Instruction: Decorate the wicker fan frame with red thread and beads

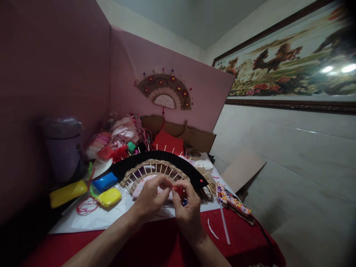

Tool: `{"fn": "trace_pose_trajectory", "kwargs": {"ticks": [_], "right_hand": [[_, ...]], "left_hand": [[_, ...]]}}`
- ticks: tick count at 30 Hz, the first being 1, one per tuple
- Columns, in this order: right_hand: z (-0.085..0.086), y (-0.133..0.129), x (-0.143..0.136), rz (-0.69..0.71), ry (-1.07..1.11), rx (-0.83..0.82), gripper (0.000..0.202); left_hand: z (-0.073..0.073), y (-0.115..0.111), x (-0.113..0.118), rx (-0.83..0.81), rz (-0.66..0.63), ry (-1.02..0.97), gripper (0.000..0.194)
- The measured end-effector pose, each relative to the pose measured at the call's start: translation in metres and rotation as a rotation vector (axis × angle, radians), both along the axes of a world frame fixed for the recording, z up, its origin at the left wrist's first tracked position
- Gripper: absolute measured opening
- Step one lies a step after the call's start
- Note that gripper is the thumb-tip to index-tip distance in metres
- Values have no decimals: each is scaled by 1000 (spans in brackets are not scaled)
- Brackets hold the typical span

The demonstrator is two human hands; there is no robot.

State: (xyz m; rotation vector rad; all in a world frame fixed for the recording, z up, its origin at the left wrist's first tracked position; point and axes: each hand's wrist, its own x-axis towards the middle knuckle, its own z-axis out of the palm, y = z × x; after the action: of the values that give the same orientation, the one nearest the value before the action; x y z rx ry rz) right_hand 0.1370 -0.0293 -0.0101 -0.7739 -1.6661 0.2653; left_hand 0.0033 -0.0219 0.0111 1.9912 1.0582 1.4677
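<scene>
My left hand (151,196) and my right hand (189,211) meet at the fingertips, both closed in a pinch. Between them is a small red piece (174,187), soft-looking like modelling clay; its exact shape is too small to tell. More red shows inside the curled fingers of my right hand. Just behind my hands lies a fan with a black arched band (167,156), pale sticks and a woven straw strip (130,174). One red dot (201,181) sits at the band's right end. The fan's light pink base (139,190) is partly hidden by my left hand.
Yellow clay (109,197) and blue clay (105,181) packets lie left, beside red string (86,205). A purple tumbler (63,148) stands behind them. A flower-patterned glue gun (236,205) with a glue stick (224,224) lies right. A finished-looking fan (164,82) hangs on the pink board.
</scene>
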Motion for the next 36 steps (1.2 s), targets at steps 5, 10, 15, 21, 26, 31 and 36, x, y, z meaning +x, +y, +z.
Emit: {"fn": "trace_pose_trajectory", "kwargs": {"ticks": [5,10,15,21,26,31,36], "right_hand": [[-4,0,1,-1,79,-64,8],[-6,2,1,-23,316,-165,14],[-3,8,0,139,424,-359,24],[-7,12,2,229,488,-413,25],[-3,7,-1,239,446,-396,24],[-4,4,-3,185,387,-333,21],[-9,3,-1,148,264,-263,20]], "left_hand": [[-6,3,-1,64,197,23,8],[-5,13,-12,-187,134,-304,13],[-5,17,-10,-472,-195,-567,27],[-7,14,-10,-719,-397,-754,37],[-6,14,-11,-716,-384,-795,33],[-4,12,-9,-712,-305,-635,34],[-2,8,-7,-642,-298,-554,29]]}}
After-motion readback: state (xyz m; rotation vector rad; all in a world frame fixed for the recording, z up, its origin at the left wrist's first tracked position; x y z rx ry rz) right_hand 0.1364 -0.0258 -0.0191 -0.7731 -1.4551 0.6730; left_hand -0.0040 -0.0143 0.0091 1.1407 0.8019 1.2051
